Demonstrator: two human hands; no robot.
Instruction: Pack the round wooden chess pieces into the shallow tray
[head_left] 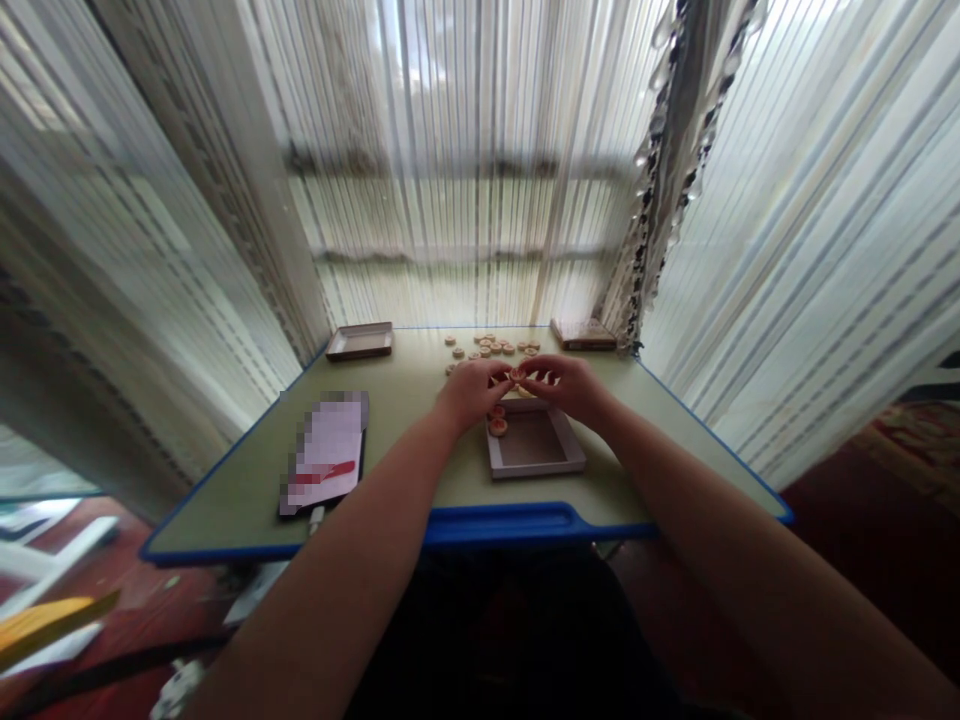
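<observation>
My left hand [480, 388] and my right hand [566, 385] meet over the far side of a shallow open box [537, 468]. Between their fingertips they pinch a Chinese chess piece [516, 375], a round wooden disc with a red mark. Inside the box, along its left wall, lie other red-marked discs, the nearest being a chess piece [498, 427]. Beyond my hands, several loose chess pieces [496, 348] are scattered on the table. Part of that group is hidden behind my left hand.
The pale table [405, 440] has a blue rim. At its far left sits an open shallow tray [361, 341], and a flat box [583, 333] lies at the far right. A phone [330, 450] with a plugged-in cable [316, 520] lies left of my arm. Curtains hang behind.
</observation>
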